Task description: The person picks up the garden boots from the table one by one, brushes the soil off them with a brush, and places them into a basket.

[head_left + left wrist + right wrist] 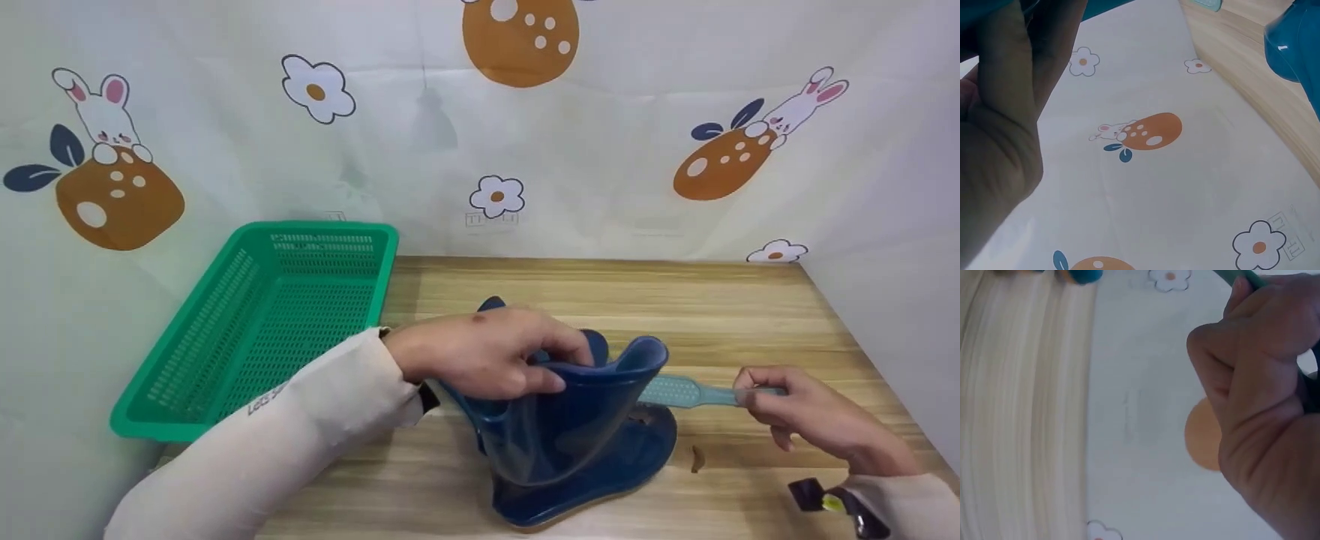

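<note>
A glossy dark blue rubber boot [570,435] stands tilted on the wooden table, toe to the right, with a brownish smear on the toe. My left hand [499,352] grips the rim of its shaft, thumb outside and fingers reaching in at the opening. In my right hand [806,412] is the thin handle of a light teal brush [671,391], pinched between thumb and fingers. The brush head lies beside the boot's shaft, above the toe, partly hidden behind it. Another dark blue piece [596,345], apparently a second boot, shows behind my left hand.
A green plastic basket [124,427] with slotted walls stands at the left against the patterned sheet. A small brown clump [697,459] lies on the wooden table [600,292] right of the boot's toe. Printed sheets [600,150] enclose the back and sides.
</note>
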A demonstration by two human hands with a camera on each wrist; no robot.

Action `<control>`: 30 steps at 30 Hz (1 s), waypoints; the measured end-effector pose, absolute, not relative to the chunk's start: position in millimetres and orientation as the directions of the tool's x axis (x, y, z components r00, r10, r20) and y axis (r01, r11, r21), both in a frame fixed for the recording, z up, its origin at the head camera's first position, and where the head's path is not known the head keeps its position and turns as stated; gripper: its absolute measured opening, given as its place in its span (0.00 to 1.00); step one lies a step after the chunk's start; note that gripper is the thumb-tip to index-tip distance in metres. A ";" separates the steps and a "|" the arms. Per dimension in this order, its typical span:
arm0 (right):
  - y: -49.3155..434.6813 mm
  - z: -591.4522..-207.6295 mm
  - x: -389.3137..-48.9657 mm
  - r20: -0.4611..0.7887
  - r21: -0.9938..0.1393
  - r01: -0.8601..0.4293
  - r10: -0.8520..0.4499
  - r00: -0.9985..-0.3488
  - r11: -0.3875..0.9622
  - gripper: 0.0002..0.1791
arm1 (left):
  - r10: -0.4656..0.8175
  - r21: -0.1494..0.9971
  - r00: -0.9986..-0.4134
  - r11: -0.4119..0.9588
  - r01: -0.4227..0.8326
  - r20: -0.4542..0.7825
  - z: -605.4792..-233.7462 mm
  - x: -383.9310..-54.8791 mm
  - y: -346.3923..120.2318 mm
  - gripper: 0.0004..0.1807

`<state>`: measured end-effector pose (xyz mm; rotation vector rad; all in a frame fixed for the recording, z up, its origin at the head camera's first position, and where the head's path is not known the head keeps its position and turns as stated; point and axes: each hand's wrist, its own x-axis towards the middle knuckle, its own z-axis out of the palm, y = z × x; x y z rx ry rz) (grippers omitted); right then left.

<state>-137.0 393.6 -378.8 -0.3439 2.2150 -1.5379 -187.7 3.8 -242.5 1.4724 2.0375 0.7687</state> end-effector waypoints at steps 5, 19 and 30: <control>377.1 -376.6 -138.0 -0.220 -0.932 0.027 -0.505 -0.835 0.361 0.06 | 0.949 0.697 -0.303 0.276 0.662 -0.087 -242.8 -184.3 3.0 0.07; 404.5 -381.7 -135.7 -0.267 -0.925 0.092 -0.458 -0.848 0.370 0.07 | 0.931 0.777 -0.361 0.266 0.570 -0.053 -253.9 -187.8 -9.3 0.08; 397.3 -384.9 -144.1 -0.331 -0.897 0.101 -0.501 -0.800 0.431 0.07 | 0.918 0.775 -0.392 0.292 0.560 -0.063 -256.0 -189.1 -13.0 0.07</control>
